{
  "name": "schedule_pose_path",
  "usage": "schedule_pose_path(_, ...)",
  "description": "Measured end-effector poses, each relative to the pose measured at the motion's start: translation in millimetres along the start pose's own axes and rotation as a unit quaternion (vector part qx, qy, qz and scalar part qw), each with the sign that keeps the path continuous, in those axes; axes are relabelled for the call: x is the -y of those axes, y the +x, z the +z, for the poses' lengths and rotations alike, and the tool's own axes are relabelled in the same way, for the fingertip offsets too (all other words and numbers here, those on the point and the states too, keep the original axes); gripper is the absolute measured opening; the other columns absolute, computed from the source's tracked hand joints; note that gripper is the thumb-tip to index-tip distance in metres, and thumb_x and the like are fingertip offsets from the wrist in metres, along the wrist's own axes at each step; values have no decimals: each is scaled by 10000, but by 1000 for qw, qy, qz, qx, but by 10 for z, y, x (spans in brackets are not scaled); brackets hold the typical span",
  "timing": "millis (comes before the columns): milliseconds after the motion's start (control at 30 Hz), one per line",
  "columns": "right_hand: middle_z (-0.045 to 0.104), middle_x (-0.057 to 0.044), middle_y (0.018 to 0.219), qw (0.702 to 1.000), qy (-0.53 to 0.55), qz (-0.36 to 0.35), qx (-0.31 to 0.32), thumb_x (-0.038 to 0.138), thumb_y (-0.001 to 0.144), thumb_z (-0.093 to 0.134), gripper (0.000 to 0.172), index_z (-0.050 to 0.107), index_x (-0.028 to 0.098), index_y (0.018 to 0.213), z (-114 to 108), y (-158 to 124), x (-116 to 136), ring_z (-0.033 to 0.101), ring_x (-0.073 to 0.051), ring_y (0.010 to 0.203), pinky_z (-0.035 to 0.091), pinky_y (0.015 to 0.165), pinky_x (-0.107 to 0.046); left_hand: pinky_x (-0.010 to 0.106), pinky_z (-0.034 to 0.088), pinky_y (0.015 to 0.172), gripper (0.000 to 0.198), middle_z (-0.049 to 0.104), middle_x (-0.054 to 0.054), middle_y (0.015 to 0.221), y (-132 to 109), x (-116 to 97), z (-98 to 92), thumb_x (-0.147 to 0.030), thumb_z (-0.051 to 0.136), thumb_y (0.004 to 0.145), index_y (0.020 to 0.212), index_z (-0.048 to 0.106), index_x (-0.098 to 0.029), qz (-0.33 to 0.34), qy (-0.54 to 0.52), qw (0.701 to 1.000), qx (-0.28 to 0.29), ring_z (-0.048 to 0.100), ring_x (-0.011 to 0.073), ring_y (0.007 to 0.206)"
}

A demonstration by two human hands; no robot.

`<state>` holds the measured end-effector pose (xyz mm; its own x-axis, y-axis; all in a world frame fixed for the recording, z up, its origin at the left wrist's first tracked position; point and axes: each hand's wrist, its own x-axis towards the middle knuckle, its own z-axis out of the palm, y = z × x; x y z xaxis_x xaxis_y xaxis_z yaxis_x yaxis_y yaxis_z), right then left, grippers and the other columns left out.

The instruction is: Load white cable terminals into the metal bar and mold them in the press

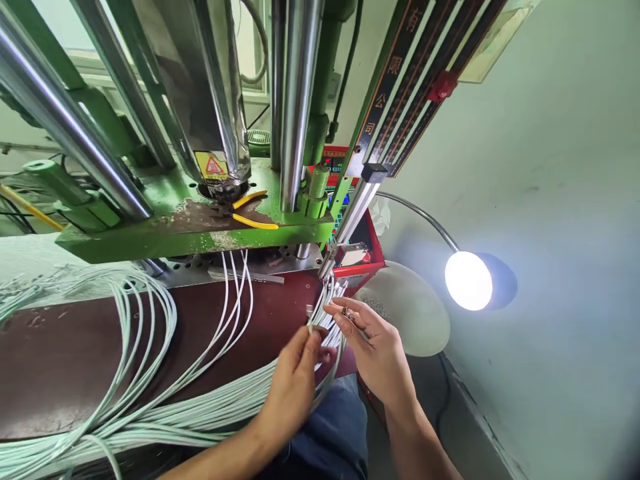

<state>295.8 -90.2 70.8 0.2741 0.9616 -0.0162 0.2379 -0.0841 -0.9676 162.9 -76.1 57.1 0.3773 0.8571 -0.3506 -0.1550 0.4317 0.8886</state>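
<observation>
Pale cables [210, 407], likely light, flexible, best held near ends; left hand [294, 370] pinches one; right hand [375, 343], finger closure unclear.

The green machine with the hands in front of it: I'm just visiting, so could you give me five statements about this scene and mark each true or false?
1. Yellow-handled pliers lie on the green machine plate. True.
2. The gooseneck lamp is switched off. False: the gooseneck lamp is lit.
3. The left hand pinches a pale cable end. True.
4. The warning label is blue. False: the warning label is yellow with a red triangle.
5. Both hands grip the pliers. False: neither hand touches them.
</observation>
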Motion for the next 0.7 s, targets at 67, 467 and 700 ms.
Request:
schedule_pose_path(67,715,-108,1116,999,-3,14,44,384,912,575,343,618,185,1188,-9,31,7,670,-208,1039,526,891,-321,269,483,600,377,657,27,703,-48,112,44,-550,564,825,828,625,-178,-64,-64,993,75,611,158,589)
schedule_pose_path(467,739,-61,951,953,1,115,279,469,919,524,402,648,210,1201,164,40,-81,600,-86,398,454,372,-189,208,403,415,331,577,16,540,-125,311,-152,-438,640,802,676,612,-133,-124,-256,955,86,502,96,400)
schedule_pose_path(700,689,-79,1159,950,-167,-90,248,364,956,495,337,645,179,1195,441,590,16,653,-205,1045,521,901,-331,272,471,560,308,645,25,668,-129,278,-397,-377,744,729,907,647,-145,-119,-265,956,38,580,141,537)
